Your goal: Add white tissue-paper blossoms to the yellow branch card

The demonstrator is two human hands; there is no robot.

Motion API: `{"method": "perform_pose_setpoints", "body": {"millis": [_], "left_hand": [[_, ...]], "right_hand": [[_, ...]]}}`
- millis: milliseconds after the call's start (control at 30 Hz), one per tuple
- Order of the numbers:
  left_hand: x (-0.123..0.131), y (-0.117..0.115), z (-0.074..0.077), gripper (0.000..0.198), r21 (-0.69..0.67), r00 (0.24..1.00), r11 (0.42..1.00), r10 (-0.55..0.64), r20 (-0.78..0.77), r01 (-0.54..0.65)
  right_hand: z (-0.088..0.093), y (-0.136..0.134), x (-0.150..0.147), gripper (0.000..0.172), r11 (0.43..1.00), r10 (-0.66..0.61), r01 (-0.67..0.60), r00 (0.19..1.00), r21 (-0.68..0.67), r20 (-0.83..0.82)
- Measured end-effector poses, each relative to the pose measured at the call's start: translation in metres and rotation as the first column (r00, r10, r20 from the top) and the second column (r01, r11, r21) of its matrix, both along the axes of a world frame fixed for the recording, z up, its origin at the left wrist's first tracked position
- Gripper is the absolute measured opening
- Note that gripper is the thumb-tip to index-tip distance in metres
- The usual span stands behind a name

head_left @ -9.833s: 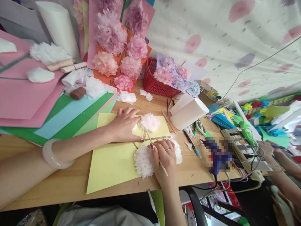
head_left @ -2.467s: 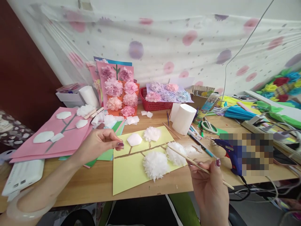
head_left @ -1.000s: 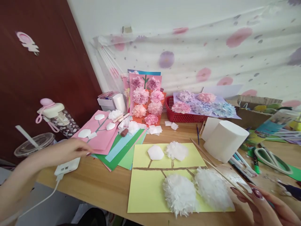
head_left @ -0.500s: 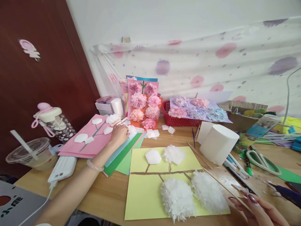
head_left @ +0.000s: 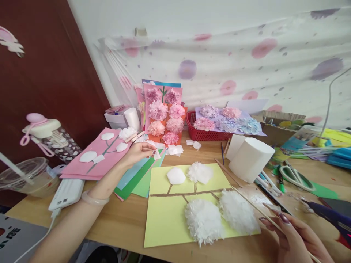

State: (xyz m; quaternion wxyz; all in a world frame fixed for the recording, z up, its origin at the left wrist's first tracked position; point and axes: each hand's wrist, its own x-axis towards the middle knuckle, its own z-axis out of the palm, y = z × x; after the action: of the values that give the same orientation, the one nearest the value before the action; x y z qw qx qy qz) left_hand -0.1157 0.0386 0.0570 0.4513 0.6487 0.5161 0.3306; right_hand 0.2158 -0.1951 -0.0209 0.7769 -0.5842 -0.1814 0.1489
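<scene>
Above the green sheets, my left hand (head_left: pixel 139 152) pinches a small white tissue-paper square (head_left: pixel 156 154) between thumb and fingers. My right hand (head_left: pixel 294 233), at the lower right, is closed around a thin wooden stick (head_left: pixel 257 209) whose tip reaches over the yellow card (head_left: pixel 161 228). Two large fluffy white paper flowers (head_left: pixel 203 221) lie on the card's lower part. Above the brown drawn branch are a smaller fluffy flower (head_left: pixel 200 172) and a flat white paper shape (head_left: pixel 176 176). More loose tissue squares (head_left: pixel 174 149) lie just beyond my left hand.
A pink card (head_left: pixel 79 170), a power bank (head_left: pixel 67 193), a drink cup (head_left: pixel 30 179) and a bottle (head_left: pixel 60 137) are at left. Behind stand flower cards and a red basket (head_left: pixel 208 135). A paper roll (head_left: pixel 251 160), scissors (head_left: pixel 297 177) and a glue gun (head_left: pixel 326 215) lie right.
My left hand has lifted from the pile of tissue squares and come toward me, with one square now showing in its fingers. My right hand still holds the stick. The view has shifted slightly.
</scene>
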Motion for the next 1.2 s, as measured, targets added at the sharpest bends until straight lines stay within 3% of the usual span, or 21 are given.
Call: {"method": "perform_pose_setpoints", "body": {"millis": [100, 200, 300, 367, 500, 633, 900, 1200], "left_hand": [[0.022, -0.016, -0.005, 0.027, -0.038, 0.983, 0.982, -0.186, 0.009, 0.186], [0.043, -0.037, -0.012, 0.021, -0.047, 0.909, 0.912, -0.41, -0.076, 0.408], [0.06, -0.055, -0.017, 0.011, 0.003, 0.849, 0.865, -0.491, -0.194, 0.501], [0.069, -0.061, -0.019, 0.011, 0.048, 0.842, 0.858, -0.488, -0.232, 0.511], [0.088, -0.059, -0.026, 0.008, 0.155, 0.85, 0.852, -0.448, -0.277, 0.499], [0.106, -0.054, -0.036, 0.006, 0.257, 0.854, 0.833, -0.4, -0.333, 0.491], [0.125, -0.057, -0.048, 0.011, 0.362, 0.851, 0.797, -0.334, -0.405, 0.485], [0.128, -0.056, -0.052, 0.013, 0.39, 0.841, 0.77, -0.334, -0.426, 0.504]], "right_hand": [[0.005, -0.001, -0.005, 0.035, 0.999, -0.043, 0.043, 0.999, -0.006, -0.031], [0.007, -0.003, -0.011, 0.033, 0.999, -0.049, 0.048, 0.999, 0.017, 0.023], [0.009, -0.009, -0.025, 0.03, 1.0, 0.001, -0.005, 0.989, 0.023, 0.148], [0.012, -0.01, -0.039, 0.03, 0.996, 0.076, -0.083, 0.945, 0.008, 0.318], [0.02, -0.002, -0.063, 0.038, 0.979, 0.195, -0.187, 0.724, -0.084, 0.662], [0.022, 0.009, -0.07, 0.035, 0.971, 0.225, -0.194, 0.562, -0.138, 0.796], [0.017, 0.012, -0.072, 0.03, 0.98, 0.198, -0.09, 0.563, -0.179, 0.802], [0.016, 0.024, -0.071, 0.029, 0.974, 0.227, -0.092, 0.475, -0.208, 0.85]]}}
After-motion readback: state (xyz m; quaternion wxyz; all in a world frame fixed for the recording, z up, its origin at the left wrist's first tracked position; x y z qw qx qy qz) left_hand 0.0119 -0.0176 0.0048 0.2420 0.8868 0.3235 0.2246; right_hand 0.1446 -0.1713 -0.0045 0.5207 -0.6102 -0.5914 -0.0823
